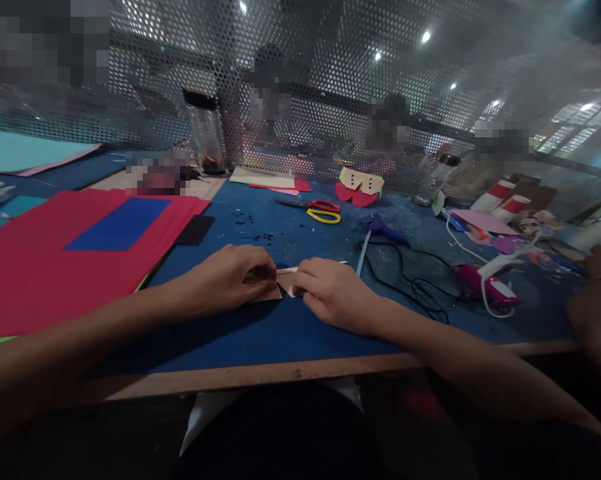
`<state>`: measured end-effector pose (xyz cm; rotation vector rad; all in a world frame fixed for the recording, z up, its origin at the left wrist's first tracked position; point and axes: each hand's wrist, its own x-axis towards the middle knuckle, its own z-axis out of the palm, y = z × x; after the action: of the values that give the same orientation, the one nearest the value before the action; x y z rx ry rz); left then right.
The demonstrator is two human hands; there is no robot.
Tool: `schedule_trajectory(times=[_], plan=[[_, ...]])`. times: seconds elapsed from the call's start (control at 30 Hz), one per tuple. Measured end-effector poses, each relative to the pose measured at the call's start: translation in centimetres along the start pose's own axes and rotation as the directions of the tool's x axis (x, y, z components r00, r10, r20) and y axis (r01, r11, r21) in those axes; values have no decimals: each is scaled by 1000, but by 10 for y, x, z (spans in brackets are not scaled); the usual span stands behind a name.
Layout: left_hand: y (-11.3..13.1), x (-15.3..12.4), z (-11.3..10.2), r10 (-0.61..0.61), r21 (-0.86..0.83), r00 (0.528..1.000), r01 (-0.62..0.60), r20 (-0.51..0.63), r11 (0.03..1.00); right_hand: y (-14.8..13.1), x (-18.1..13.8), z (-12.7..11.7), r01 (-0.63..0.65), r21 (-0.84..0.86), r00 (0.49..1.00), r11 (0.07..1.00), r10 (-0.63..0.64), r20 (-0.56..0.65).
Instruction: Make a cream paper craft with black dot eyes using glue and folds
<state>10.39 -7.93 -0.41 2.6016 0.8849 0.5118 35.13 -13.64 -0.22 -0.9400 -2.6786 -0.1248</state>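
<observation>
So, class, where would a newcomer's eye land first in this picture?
Probably on the big red sheets at the left, with a blue rectangle lying on top. Next, the left hand and right hand, close together on pale paper in the middle. Beyond them, scissors with red and yellow handles stand out.

"What do we count?"
"Two hands (245,275) (333,290), one pair of scissors (306,205), one blue glue gun (387,231), two clear bottles (205,133) (436,179)."
"And cream paper (287,280)?"
"One piece or two, we can't tell."
</observation>
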Motion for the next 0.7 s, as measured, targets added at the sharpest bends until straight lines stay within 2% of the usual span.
schedule_trajectory(times=[0.2,0.43,0.7], plan=[[6,-6,4,94,168,995,-88,-28,982,1,-1,4,7,-28,1000,1000,-7,-26],[21,-12,8,184,371,982,-156,-40,915,1,-1,5,2,-32,999,999,-3,-49],[33,-24,17,239,527,965,-147,-111,837,1,0,5,-4,32,998,999,6,-62]])
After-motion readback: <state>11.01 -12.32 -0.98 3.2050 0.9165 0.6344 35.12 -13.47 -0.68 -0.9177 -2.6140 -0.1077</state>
